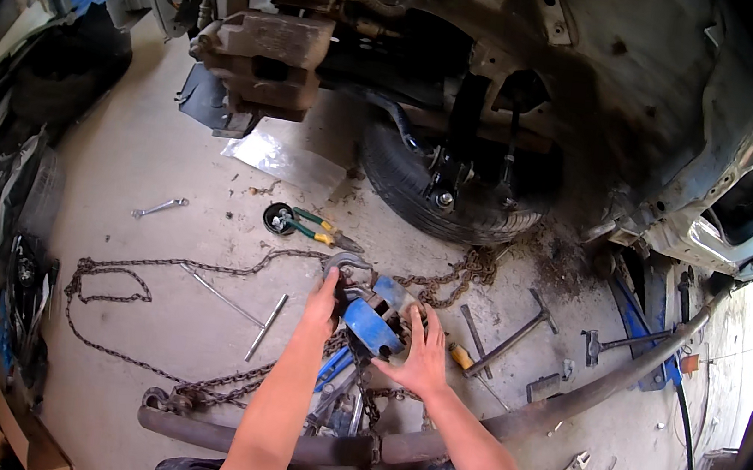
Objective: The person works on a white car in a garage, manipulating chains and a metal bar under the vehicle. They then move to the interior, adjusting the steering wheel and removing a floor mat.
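Note:
A blue chain hoist with a grey metal hook is between my hands, low over the floor. My left hand grips the hook end. My right hand holds the hoist's body from the right, thumb underneath and fingers along its side. Chains run out from around it across the floor, one in a long loop to the left. Below the hoist lie blue-handled tools. Just above it are green-and-yellow pliers beside a small dark round tray.
A raised car body with exposed suspension and a tyre fills the top. A long rusty pipe crosses in front of me. A hammer, bars and a wrench lie around. Dark body parts line the left.

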`<state>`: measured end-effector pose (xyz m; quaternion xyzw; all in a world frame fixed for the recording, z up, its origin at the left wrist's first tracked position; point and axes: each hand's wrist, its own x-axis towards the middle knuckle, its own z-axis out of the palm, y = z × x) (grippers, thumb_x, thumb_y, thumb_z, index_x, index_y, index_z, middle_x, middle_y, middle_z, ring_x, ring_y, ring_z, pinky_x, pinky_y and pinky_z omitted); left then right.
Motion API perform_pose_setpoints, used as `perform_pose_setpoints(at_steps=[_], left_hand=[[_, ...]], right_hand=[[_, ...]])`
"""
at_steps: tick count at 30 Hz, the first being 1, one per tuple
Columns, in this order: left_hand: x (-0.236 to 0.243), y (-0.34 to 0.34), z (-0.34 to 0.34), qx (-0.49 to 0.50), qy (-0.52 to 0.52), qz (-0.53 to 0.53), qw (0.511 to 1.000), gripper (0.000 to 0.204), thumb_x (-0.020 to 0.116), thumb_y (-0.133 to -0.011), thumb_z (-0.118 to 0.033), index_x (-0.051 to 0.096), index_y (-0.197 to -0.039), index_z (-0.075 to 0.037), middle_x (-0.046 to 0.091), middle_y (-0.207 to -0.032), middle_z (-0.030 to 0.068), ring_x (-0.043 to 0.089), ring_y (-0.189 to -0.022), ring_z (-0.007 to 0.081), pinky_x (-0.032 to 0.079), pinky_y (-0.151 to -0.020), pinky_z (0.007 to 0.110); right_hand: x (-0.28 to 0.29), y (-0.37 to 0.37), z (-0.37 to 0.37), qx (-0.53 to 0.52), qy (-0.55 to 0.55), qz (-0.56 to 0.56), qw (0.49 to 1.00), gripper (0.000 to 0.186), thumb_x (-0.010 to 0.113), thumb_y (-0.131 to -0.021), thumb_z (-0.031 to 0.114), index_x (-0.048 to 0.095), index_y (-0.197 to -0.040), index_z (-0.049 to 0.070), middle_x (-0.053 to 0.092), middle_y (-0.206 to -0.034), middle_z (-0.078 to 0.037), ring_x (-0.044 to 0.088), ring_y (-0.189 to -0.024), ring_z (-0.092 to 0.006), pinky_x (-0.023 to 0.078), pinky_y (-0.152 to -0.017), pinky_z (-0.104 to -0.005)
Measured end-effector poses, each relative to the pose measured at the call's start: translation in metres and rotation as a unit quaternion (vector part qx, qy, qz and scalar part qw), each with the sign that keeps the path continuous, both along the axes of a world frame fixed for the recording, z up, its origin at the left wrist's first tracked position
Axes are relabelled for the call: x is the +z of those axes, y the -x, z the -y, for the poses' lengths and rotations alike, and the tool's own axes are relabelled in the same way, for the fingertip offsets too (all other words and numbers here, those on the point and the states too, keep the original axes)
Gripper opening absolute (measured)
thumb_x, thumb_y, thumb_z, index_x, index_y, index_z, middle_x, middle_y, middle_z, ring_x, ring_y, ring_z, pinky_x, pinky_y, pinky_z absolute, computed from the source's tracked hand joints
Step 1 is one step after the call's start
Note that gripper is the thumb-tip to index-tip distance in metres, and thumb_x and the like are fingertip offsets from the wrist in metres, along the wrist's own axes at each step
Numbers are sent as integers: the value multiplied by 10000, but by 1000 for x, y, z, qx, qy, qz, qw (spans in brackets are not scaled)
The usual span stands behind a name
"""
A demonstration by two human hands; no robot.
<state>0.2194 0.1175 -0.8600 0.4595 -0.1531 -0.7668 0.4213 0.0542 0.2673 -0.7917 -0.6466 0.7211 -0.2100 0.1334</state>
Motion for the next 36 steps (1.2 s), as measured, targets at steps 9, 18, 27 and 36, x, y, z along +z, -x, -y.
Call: perform_pose_setpoints(at_steps=[9, 18, 27, 36], left_hand=[[68, 55, -27, -87, 231, 186, 951, 256, 627, -888, -277, 584, -955, -33, 599, -831, 26, 550, -779, 134, 438, -727, 277], [156, 139, -83, -16, 332, 329, 884, 193, 596, -898, -182, 556, -866, 5, 539, -704, 21, 451, -575, 66, 357, -495, 233], [283, 240, -101, -60, 453, 336, 823, 176, 608, -884, -146, 586, -828, 19, 521, -649, -7, 440, -564, 56, 343, -508, 204], [260, 290, -110, -100, 445, 393, 799, 204, 624, -881, -175, 586, -852, 23, 521, -691, -12, 430, -599, 55, 344, -520, 213]], right_hand=[[-103, 18, 5, -344, 93, 488, 797, 707, 448, -942, 459, 317, -1342, -109, 441, -1319, -222, 452, -1178, -248, 330, -1022, -343], [-61, 36, 12, -254, 49, 813, 521, 856, 252, -903, 665, 405, -1327, -63, 474, -1333, -141, 412, -1249, -239, 224, -1091, -344], [-13, 59, 41, -172, 85, 963, 188, 899, 380, -798, 759, 440, -1298, 15, 505, -1284, -126, 485, -1168, -266, 392, -978, -425], [7, 93, 19, -157, 114, 978, 76, 867, 365, -792, 760, 501, -1257, 41, 538, -1252, -146, 513, -1143, -285, 391, -987, -427]])
